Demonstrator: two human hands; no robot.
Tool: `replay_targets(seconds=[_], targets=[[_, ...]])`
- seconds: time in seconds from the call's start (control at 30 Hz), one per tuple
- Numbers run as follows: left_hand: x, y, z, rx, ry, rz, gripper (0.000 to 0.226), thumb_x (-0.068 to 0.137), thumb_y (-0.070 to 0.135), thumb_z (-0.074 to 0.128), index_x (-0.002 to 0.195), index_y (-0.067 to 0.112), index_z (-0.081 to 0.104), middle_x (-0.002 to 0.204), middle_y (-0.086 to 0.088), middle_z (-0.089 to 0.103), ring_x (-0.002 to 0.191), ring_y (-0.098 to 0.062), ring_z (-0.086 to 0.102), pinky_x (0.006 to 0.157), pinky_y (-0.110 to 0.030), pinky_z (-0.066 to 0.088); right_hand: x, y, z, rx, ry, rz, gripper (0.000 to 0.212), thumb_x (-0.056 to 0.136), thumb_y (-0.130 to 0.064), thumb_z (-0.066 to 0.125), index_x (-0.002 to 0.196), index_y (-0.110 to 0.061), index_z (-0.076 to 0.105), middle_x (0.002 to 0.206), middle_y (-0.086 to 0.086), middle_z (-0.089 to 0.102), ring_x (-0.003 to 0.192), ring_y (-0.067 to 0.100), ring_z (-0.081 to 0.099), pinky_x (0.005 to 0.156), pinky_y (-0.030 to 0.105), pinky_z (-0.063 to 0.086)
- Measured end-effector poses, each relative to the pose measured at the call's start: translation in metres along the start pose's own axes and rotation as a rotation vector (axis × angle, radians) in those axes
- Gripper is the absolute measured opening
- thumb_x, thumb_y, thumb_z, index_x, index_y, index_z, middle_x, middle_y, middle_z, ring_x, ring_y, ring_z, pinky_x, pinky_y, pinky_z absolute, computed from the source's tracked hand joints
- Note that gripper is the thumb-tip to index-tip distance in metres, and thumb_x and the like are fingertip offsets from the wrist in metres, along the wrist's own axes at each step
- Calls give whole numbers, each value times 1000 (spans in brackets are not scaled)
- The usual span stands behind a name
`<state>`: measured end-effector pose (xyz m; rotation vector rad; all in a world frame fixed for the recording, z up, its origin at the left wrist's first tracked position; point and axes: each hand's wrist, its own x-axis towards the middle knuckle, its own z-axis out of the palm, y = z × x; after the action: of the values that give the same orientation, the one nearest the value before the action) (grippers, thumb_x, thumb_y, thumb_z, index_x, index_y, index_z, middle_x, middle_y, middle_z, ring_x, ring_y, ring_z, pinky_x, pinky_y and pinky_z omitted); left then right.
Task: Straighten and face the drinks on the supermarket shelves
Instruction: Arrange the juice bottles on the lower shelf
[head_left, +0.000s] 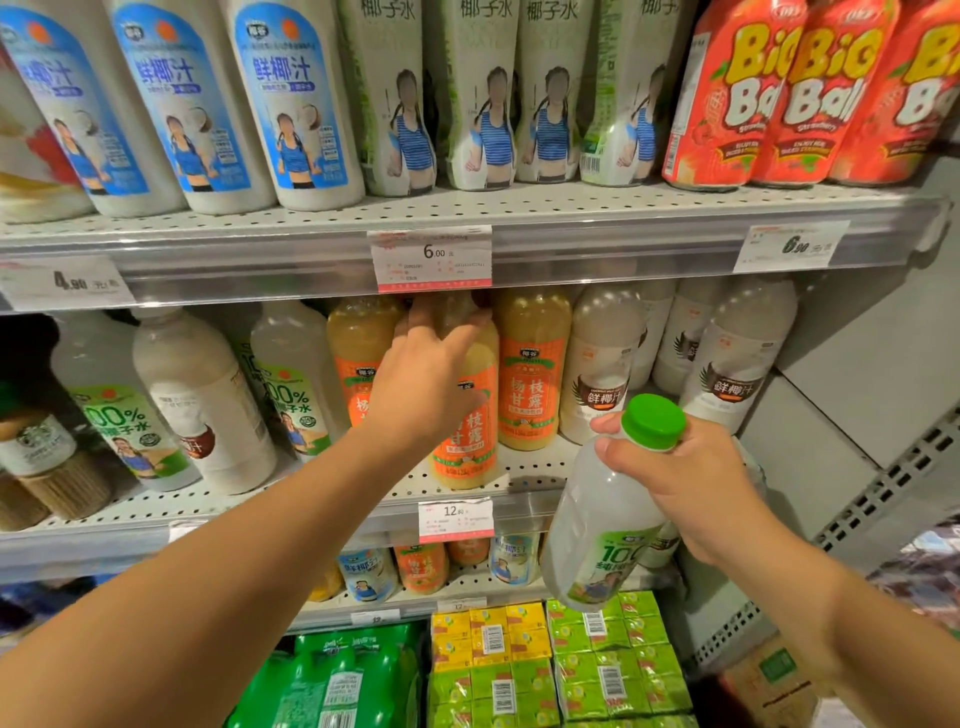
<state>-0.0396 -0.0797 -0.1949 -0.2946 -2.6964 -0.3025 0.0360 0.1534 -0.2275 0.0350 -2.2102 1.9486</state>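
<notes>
My right hand (691, 483) grips the neck of a clear coconut-water bottle (597, 525) with a green cap, held in front of the middle shelf's right end. My left hand (431, 384) reaches into the middle shelf (291, 512) and holds the upper body of an orange-labelled yellow drink bottle (467, 441), which stands at the shelf's front edge. Two matching orange bottles (530, 374) stand on either side of it, slightly further back. Most of my left hand's fingers are hidden behind the bottle.
White coconut-milk bottles (597, 374) stand right of the orange ones; green-labelled coconut-water bottles (130, 415) stand left. The top shelf (571, 208) carries blue-labelled bottles, pale cartons and red Big Ball bottles (779, 98). Lower down are small bottles, green packs and yellow-green cartons (561, 660).
</notes>
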Motion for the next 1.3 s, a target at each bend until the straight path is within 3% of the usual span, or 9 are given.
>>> replay_targets(seconds=[0.13, 0.33, 0.6, 0.7, 0.83, 0.97, 1.03, 1.17, 1.3], targets=[[8, -2, -3, 166, -8, -5, 60, 74, 48, 76, 122, 24, 49, 98, -13, 59, 91, -38, 58, 66, -37, 36, 0, 0, 1, -29, 2, 11, 27, 56, -38, 79, 82, -31, 77, 85, -6, 76, 83, 10, 70, 80, 32, 53], [24, -3, 5, 244, -89, -43, 45, 79, 52, 70, 114, 25, 60, 119, -5, 61, 112, -30, 55, 72, -34, 39, -1, -3, 4, -45, 2, 26, 19, 65, -27, 83, 81, -34, 77, 82, -9, 75, 79, 4, 68, 75, 28, 49], [33, -6, 16, 314, -5, -4, 74, 71, 53, 77, 131, 37, 38, 134, -10, 49, 122, -36, 45, 87, -47, 47, -7, -8, 5, -46, -6, 50, 15, 68, -18, 83, 78, -29, 77, 82, -9, 75, 78, 3, 69, 69, 20, 47], [23, 0, 16, 262, -25, -41, 43, 82, 51, 66, 115, 26, 52, 115, -10, 63, 107, -35, 56, 80, -43, 44, -11, -8, 6, -55, -12, 66, 15, 68, -20, 83, 79, -28, 77, 80, -9, 75, 75, 3, 69, 66, 19, 48], [-41, 11, 19, -150, 157, 171, 49, 90, 36, 59, 134, 17, 47, 131, -13, 50, 125, -28, 39, 103, -43, 33, -13, -11, 15, -12, -24, 97, 14, 67, -17, 84, 77, -23, 76, 74, -4, 74, 67, 4, 65, 64, 23, 49], [-118, 22, 8, -935, -260, -100, 47, 86, 53, 52, 129, 57, 35, 131, 40, 37, 125, 14, 34, 97, -16, 34, -17, -18, 41, 59, -39, 124, 15, 67, -15, 82, 77, -22, 75, 76, 0, 74, 68, 9, 66, 67, 30, 51], [-138, 21, 6, -1138, -345, -204, 61, 81, 52, 61, 132, 60, 29, 134, 38, 35, 127, 9, 36, 99, -17, 37, -21, -24, 60, 88, -75, 137, 16, 66, -13, 82, 77, -20, 75, 75, 1, 74, 66, 13, 67, 60, 29, 51], [-164, -2, -4, -1169, -301, -157, 84, 73, 35, 80, 134, 56, 26, 133, 17, 50, 120, -1, 51, 99, -24, 45, -31, -36, 118, 107, -132, 187, 15, 64, -8, 81, 74, -16, 72, 71, 4, 72, 64, 21, 68, 61, 33, 51], [-178, -46, -20, -987, -119, -237, 86, 60, 47, 83, 129, 49, 31, 117, 16, 58, 105, 0, 58, 87, -30, 52, -47, -49, 189, 190, -148, 301, 25, 63, -3, 81, 82, -15, 69, 68, 6, 71, 60, 23, 69, 56, 33, 54]])
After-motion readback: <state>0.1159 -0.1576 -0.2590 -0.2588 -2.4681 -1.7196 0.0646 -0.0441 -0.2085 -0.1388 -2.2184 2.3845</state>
